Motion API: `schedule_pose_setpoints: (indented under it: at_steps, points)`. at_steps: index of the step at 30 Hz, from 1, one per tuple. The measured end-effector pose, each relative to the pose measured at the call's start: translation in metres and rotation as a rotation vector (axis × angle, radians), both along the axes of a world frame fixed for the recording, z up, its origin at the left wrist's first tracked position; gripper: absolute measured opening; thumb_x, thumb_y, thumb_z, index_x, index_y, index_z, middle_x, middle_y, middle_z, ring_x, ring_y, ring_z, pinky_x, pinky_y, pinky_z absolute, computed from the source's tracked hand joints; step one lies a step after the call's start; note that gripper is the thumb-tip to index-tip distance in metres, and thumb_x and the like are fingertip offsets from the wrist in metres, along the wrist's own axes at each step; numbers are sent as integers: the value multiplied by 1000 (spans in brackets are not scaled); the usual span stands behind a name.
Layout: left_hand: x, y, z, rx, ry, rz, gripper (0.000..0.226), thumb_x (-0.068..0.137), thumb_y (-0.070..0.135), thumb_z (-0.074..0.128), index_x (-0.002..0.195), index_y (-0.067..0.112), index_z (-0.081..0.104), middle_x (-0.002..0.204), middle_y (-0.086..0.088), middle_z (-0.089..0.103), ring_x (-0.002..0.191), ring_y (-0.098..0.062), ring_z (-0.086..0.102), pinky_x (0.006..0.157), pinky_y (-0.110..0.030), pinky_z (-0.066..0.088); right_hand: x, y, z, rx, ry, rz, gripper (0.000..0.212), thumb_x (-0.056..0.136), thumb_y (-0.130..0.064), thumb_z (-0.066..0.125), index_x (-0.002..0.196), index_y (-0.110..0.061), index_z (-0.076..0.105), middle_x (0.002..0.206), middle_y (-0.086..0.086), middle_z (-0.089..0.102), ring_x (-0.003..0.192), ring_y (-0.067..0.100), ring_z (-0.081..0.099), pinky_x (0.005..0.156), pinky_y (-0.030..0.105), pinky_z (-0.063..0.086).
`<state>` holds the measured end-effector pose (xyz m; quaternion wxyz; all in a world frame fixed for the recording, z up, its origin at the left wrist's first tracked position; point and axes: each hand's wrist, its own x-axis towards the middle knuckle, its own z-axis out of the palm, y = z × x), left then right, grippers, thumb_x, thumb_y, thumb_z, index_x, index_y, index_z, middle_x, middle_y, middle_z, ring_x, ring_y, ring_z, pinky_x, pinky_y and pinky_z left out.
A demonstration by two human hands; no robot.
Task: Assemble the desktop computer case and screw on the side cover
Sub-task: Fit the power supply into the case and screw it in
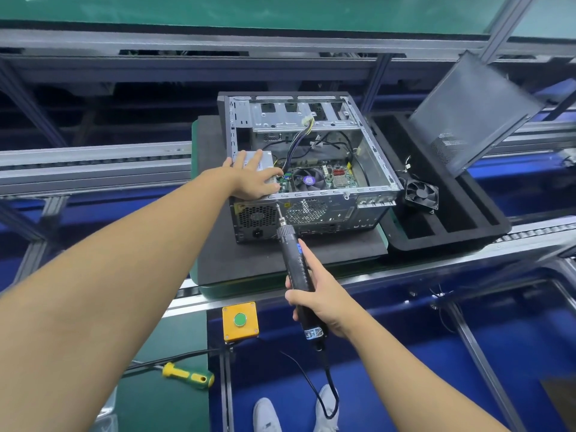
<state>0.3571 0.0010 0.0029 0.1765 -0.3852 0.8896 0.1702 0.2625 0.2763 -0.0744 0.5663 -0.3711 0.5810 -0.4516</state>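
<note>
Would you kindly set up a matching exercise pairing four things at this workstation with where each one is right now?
Things:
1. electric screwdriver
2. side cover
3. loose fan
4. yellow-green screwdriver

Places:
A. propped tilted over the black tray
B. lying on the green mat
C. gripped by the right hand, tip at the back of the case
D. resting low in the tray, beside the case

Pairs: 1-C, 2-A, 3-D, 4-B.

The case [336, 213] lies open on top; cables [297, 137] and the left hand [252, 179] crowd its inside.
</note>
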Motion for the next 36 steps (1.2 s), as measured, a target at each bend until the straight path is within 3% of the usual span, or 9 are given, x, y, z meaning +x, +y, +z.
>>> schedule_pose_setpoints:
  at_steps: [7, 11, 14, 16, 19, 22, 25, 28, 36]
  points:
    - [-1, -1, -3, -16, 7, 2, 50, 95, 70, 24, 144, 64, 14, 164, 2, -22, 149, -31, -22, 118, -51, -12, 5, -2, 5, -7, -37, -4, 96, 78, -12, 74, 135, -76, 32, 92, 1, 63, 68, 29, 57, 66, 41, 56]
    - [-1, -2, -4, -21, -5, -2, 51, 94, 71, 25, 144, 64, 16, 164, 1, -20, 150, -32, -20, 118, -52, -10, 14, -4, 11, 22, -142, -1, 98, 80, -12, 77, 146, -64, 27, 91, 5, 61, 75, 29, 56, 71, 45, 55]
    - [-5, -4, 2, -79, 37, 30, 51, 91, 70, 30, 141, 62, 23, 166, 3, -3, 150, -34, -2, 116, -55, 6, 20, -5, 18, 40, -219, 8, 102, 82, -14, 77, 154, -55, 19, 89, 8, 61, 78, 28, 56, 72, 44, 55]
    - [-10, -8, 8, -149, 50, 73, 57, 91, 72, 26, 145, 58, 18, 163, 3, 8, 145, -35, 11, 110, -54, 16, 21, -5, 22, 55, -240, 7, 102, 83, -13, 76, 156, -53, 15, 87, 10, 61, 79, 29, 56, 73, 45, 54]
    - [-18, -11, 7, -240, -36, 96, 80, 88, 80, 23, 155, 43, 3, 165, -5, 6, 148, -37, 5, 114, -54, 12, 20, -4, 27, 57, -239, 9, 99, 85, -12, 74, 156, -52, 17, 85, 10, 60, 79, 29, 56, 74, 46, 54]
    - [-22, -11, -1, -324, -2, 114, 90, 82, 84, 26, 156, 34, 13, 157, -12, 26, 144, -35, 16, 113, -53, 15, 19, -3, 29, 53, -258, 18, 95, 86, -12, 73, 154, -52, 21, 84, 9, 60, 77, 26, 58, 70, 44, 55]
    - [-23, -10, -12, -374, 98, 139, 84, 84, 78, 30, 153, 32, 21, 147, -12, 36, 141, -30, 26, 116, -52, 10, 18, -4, 30, 42, -288, 19, 90, 86, -12, 72, 153, -50, 26, 86, 7, 58, 75, 22, 59, 66, 40, 56]
    - [-23, -12, -17, -382, 158, 163, 75, 84, 74, 33, 149, 35, 29, 141, -9, 42, 135, -28, 35, 114, -49, 16, 15, -3, 30, 49, -306, 7, 91, 86, -10, 71, 153, -49, 25, 90, 6, 58, 76, 21, 59, 64, 39, 56]
    - [-22, -13, -22, -427, 192, 181, 70, 83, 72, 31, 143, 37, 35, 133, -6, 46, 128, -25, 39, 107, -47, 21, 11, -5, 27, 41, -322, 10, 91, 87, -7, 71, 153, -50, 25, 89, 3, 60, 76, 22, 58, 62, 38, 55]
